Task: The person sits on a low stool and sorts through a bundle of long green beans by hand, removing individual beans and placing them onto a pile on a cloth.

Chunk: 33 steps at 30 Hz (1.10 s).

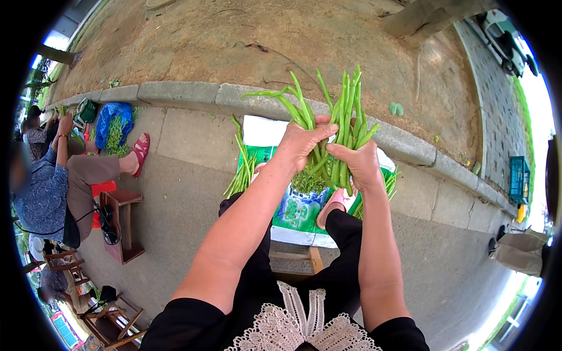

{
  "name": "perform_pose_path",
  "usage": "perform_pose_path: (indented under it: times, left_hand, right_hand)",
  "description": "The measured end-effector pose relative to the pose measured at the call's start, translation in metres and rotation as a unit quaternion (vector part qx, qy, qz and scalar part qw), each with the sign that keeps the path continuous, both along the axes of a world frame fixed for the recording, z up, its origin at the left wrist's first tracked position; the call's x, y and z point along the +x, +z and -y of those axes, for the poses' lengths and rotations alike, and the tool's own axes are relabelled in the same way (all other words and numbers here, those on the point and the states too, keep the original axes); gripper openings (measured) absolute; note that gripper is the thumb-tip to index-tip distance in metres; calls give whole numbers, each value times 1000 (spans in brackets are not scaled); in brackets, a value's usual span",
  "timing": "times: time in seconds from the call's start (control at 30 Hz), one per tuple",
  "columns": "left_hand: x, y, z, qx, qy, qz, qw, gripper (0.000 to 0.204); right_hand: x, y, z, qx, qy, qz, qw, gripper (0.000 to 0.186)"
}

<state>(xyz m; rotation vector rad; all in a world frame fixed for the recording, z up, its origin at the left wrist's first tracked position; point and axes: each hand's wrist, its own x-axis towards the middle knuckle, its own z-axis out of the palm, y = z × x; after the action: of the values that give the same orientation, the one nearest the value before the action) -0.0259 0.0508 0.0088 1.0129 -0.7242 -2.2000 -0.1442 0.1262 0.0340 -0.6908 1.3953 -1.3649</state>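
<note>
Both of my hands hold one bunch of long green vegetable stalks (345,114) upright in front of me. My left hand (300,145) grips the bunch from the left, thumb across the stems. My right hand (358,162) closes on the lower stems from the right. Below them lies a green and white printed sack (295,210) spread on the pavement, with more green stalks (241,172) piled along its left edge and some at its right. A heap of small green trimmings (307,182) sits on the sack under my hands.
A stone kerb (187,92) runs across, with bare earth beyond it. At left a seated person (58,187) works by a blue bag of greens (114,126); a small wooden stool (120,225) stands near. A green crate (518,178) is at far right.
</note>
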Motion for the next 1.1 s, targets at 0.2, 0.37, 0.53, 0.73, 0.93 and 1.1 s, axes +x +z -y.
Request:
perform_pose_path:
  times: [0.2, 0.37, 0.53, 0.73, 0.93, 1.1]
  left_hand:
    - [-3, 2, -3, -4, 16, 11, 1000, 47]
    - [-2, 3, -3, -31, 0, 41, 999, 37]
    - [0, 3, 1, 16, 8, 26, 999, 30]
    - [9, 1, 11, 37, 53, 56, 996, 24]
    - [2, 3, 4, 15, -10, 69, 997, 29]
    - [-2, 7, -5, -24, -139, 74, 987, 38]
  right_hand:
    - [11, -5, 7, -46, 4, -17, 999, 36]
    - [11, -1, 7, -37, -16, 13, 999, 35]
    - [-10, -6, 3, 10, -76, -79, 994, 44]
    - [-40, 0, -7, 8, -145, -72, 987, 51]
    - [-35, -1, -8, 32, -45, -52, 997, 47]
    - [-7, 8, -2, 71, 85, -187, 976, 53]
